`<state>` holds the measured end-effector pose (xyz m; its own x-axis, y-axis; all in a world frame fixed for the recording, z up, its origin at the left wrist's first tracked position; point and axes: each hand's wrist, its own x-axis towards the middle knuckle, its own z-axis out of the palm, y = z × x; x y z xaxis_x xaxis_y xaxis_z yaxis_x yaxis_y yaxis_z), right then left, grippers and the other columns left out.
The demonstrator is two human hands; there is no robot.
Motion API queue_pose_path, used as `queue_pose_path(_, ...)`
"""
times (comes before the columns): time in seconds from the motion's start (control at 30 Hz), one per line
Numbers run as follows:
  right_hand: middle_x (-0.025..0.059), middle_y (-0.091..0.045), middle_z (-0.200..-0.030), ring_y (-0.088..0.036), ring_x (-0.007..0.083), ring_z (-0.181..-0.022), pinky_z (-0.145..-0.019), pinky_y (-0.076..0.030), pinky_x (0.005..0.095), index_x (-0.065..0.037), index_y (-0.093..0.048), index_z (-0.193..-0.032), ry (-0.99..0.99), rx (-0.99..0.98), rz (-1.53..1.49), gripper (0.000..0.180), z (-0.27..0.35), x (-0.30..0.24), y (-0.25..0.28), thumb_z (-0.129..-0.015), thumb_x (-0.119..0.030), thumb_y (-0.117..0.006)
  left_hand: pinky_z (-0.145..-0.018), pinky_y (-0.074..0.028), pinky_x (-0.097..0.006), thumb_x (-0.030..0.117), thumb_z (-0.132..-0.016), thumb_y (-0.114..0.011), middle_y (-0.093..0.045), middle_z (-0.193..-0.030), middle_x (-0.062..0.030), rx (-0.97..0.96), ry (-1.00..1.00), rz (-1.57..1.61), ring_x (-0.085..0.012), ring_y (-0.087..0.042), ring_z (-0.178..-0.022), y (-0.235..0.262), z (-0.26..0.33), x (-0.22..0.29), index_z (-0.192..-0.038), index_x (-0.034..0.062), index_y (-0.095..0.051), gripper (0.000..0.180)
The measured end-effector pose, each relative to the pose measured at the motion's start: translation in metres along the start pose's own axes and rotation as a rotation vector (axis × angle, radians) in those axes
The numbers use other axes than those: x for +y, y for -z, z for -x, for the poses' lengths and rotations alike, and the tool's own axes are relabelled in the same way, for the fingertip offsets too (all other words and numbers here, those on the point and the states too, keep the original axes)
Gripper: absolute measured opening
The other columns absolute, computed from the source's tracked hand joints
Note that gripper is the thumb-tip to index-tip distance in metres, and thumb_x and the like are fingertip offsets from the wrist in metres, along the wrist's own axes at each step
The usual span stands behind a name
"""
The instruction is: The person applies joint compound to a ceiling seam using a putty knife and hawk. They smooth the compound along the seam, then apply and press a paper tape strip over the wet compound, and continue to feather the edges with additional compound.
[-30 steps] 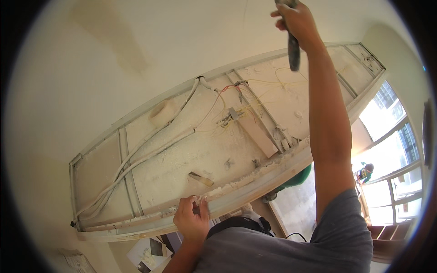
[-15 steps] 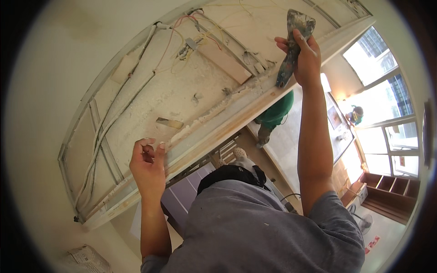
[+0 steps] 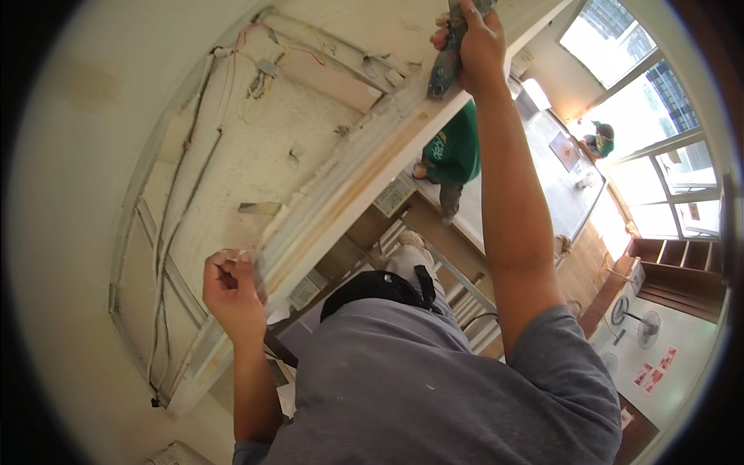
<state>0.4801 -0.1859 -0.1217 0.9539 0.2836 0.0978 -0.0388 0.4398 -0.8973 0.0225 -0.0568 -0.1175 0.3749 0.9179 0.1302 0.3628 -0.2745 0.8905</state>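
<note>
My right hand (image 3: 482, 54) grips a putty knife, its smeared dark handle (image 3: 444, 71) pointing down toward the pale ledge (image 3: 341, 190) of the ceiling recess; the blade is cut off by the top edge. My left hand (image 3: 235, 291) is raised beside the ledge's lower-left stretch, fingers curled in toward the thumb, with nothing visible in them. Above the ledge lies the dusty recess surface (image 3: 310, 116), with a small grey-and-yellow strip (image 3: 260, 208) on it. Grey cables (image 3: 174, 209) run along the recess's left side.
Thin loose wires hang around a grey connector (image 3: 268, 68). Below, a person in a green shirt (image 3: 457, 147) stands near a large grey-topped table (image 3: 496, 205). Another person (image 3: 601, 141) is by the windows. A metal ladder (image 3: 473, 314), a fan (image 3: 647, 327) and brown shelving (image 3: 682, 263) are lower down.
The view has shifted, showing more floor and ladder. The putty knife now sits higher in the picture, its blade mostly out of sight. My left hand's fingers have curled in more.
</note>
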Motion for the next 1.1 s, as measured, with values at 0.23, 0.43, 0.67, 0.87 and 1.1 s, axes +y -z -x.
queue_pose_path(0.23,0.0077,-0.068,-0.088,-0.066,0.0162,-0.055,-0.041,-0.044,0.0274,-0.011,-0.046,-0.123,0.024,-0.004,0.095,0.024,0.008,-0.017,-0.016,-0.11,-0.027,-0.058,-0.054,-0.034,-0.02,0.005,-0.099,-0.075,-0.048,-0.07,0.0059,-0.015,-0.101,-0.053,-0.0018,-0.042,-0.06,-0.005,0.001,0.016,-0.102,0.0015,-0.066,0.011)
queue_pose_path(0.43,0.0038,-0.065,-0.089,-0.063,0.0135,-0.056,-0.042,-0.045,0.0266,-0.012,-0.05,-0.12,-0.02,-0.02,0.025,0.02,0.005,-0.01,-0.008,-0.11,-0.024,-0.061,-0.055,-0.035,-0.023,0.001,-0.095,-0.076,-0.051,-0.069,0.0039,0.009,-0.08,-0.093,-0.0035,-0.043,-0.06,-0.006,0.003,0.02,-0.101,0.0009,-0.066,0.012)
queue_pose_path(0.67,0.0052,-0.065,-0.09,-0.066,0.0162,-0.061,-0.049,-0.051,0.0279,-0.011,-0.052,-0.119,-0.108,-0.026,-0.107,0.021,0.004,-0.017,-0.01,-0.107,-0.023,-0.066,-0.059,-0.04,-0.026,0.005,-0.09,-0.081,-0.054,-0.075,-0.0015,0.037,-0.124,-0.135,-0.0094,-0.049,-0.066,-0.016,0.024,0.032,-0.102,0.001,-0.067,0.019)
queue_pose_path(0.87,0.0148,-0.071,-0.1,-0.072,0.02,-0.075,-0.064,-0.059,0.0309,-0.006,-0.047,-0.126,0.214,-0.327,0.021,0.031,-0.042,-0.08,-0.05,-0.106,-0.018,-0.067,-0.064,-0.045,-0.036,0.011,-0.087,-0.084,-0.059,-0.081,-0.0102,0.049,-0.24,-0.243,-0.0229,-0.056,-0.069,-0.046,0.028,0.041,-0.101,0.0018,-0.067,0.023)
queue_pose_path(1.1,0.0126,-0.076,-0.104,-0.067,0.0182,-0.075,-0.067,-0.054,0.034,-0.004,-0.049,-0.127,0.328,-0.424,0.311,0.028,-0.11,-0.11,-0.122,-0.1,-0.003,-0.056,-0.067,-0.046,-0.038,0.011,-0.088,-0.081,-0.059,-0.081,-0.0112,0.167,-0.275,-0.376,-0.0252,-0.056,-0.071,-0.044,0.018,0.045,-0.101,0.001,-0.067,0.021)
